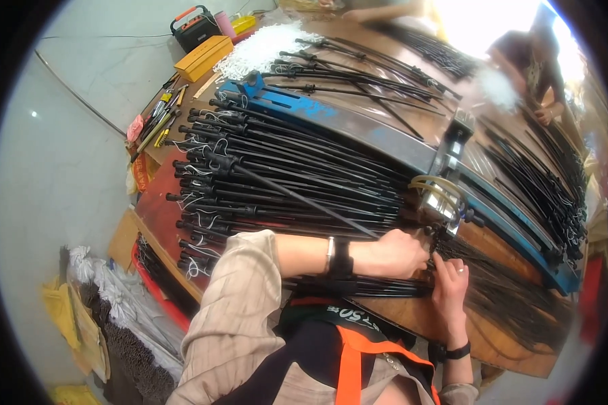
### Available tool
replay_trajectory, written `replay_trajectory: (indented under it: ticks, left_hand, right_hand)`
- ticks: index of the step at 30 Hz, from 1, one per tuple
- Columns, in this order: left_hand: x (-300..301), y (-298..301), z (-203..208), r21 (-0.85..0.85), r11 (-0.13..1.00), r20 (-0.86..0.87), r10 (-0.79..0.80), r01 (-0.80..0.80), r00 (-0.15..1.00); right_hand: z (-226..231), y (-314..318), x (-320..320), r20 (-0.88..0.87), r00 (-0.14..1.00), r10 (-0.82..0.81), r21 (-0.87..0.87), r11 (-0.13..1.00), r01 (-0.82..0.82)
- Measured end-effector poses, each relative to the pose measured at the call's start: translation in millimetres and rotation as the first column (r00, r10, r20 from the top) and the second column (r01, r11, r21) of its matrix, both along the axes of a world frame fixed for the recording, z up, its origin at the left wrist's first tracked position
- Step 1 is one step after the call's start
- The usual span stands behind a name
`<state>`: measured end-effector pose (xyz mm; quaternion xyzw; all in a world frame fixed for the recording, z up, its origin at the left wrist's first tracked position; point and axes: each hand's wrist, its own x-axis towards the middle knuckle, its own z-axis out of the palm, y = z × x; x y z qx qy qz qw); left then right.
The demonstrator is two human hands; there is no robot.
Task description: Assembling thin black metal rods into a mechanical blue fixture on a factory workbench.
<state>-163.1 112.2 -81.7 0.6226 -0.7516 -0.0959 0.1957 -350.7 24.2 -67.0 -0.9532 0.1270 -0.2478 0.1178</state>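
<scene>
My left hand (pixel 402 255) is closed in a fist at the end of a long thin black rod (pixel 304 199), which slants over the pile from the upper left. My right hand (pixel 449 280) meets it from the right, with thumb and fingers pinched together below a small metal machine (pixel 440 206). Whatever lies between those fingertips is too small and covered to make out. Beside my left forearm lies a thick pile of black rods (pixel 297 158), with black end fittings and white cord loops at their left ends.
A blue metal beam (pixel 338 121) crosses the table behind the pile. Thin dark strands (pixel 513 307) spread out at the right. Farther back are white small pieces (pixel 267 47), a yellow box (pixel 204 58), hand tools (pixel 162 115) and another person (pixel 534 64).
</scene>
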Motion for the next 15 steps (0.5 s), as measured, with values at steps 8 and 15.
replay_trajectory:
  ticks: [8, 15]
  left_hand:
    - [-22.8, -29.1, 81.4, 0.037, 0.992, 0.23, -0.127, 0.122, 0.965]
    - [-9.8, -99.0, 171.6, -0.076, 0.972, 0.579, -0.137, 0.22, 0.804]
  right_hand:
    - [-18.5, -31.6, -29.3, 0.362, 0.924, -0.125, 0.112, 0.99, 0.09]
    - [15.2, -119.0, -113.4, 0.422, 0.778, -0.466, 0.167, 0.883, 0.439]
